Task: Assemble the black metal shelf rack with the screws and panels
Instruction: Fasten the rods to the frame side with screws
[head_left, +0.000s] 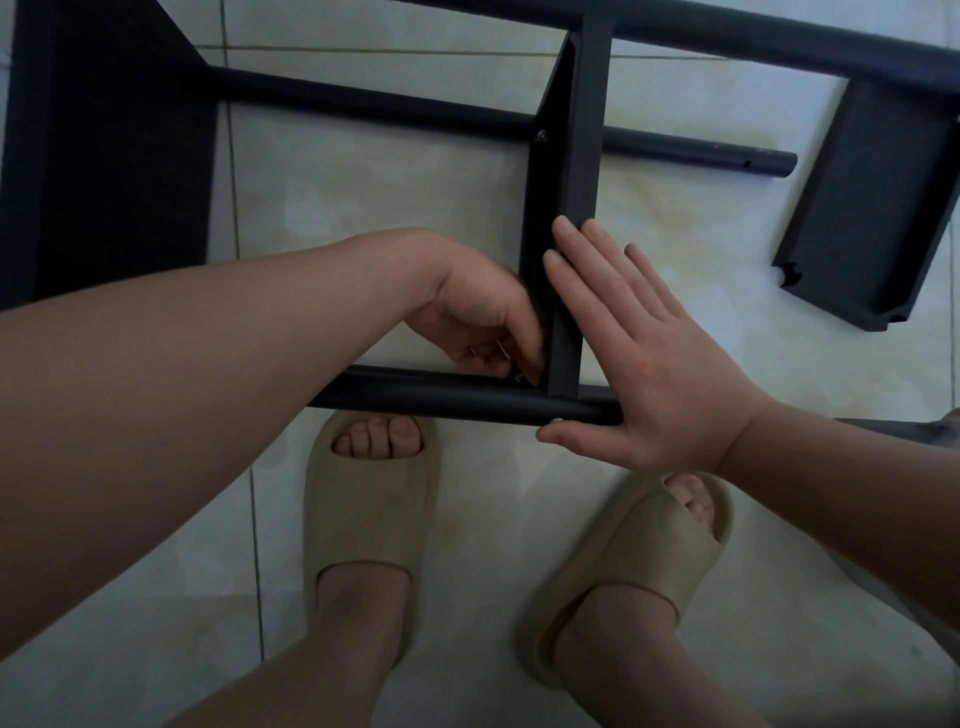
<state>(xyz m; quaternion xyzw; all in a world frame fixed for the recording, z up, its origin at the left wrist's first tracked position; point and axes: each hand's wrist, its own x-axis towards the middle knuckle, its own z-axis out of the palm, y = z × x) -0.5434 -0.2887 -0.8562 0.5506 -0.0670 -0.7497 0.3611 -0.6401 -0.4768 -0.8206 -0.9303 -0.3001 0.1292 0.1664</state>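
Black metal, all of it stiff and hard-edged, laid out on the pale tiled floor (389, 208).

Item one: the shelf panel (582, 156), standing on edge and crossing from the near tube (441, 397) over the middle tube (363, 104) toward the far tube (779, 47). One fitted screw (542, 136) already showed where it met the middle tube.

Item two: my right hand (649, 364), spread flat with straight fingers against the panel's right face and the thumb hooked under the near tube, bracing the joint.

Item three: my left hand (483, 317), fingers curled and pinching what I took for a screw (518, 378) at the corner where panel met near tube. A thin silvery piece lay in the same fingers; I could not tell whether it was a key.

Item four: a loose panel (872, 208) lying flat toward the floor's far right, well apart, and a wide panel (104, 156) at the far left.

Handling, as I judged it: rigid sheet and tube, light enough for one palm to steady, smooth and liable to slide on tile. The flat face and the tube were the places to hold, not the thin folded edges. The screw was small and easily dropped.
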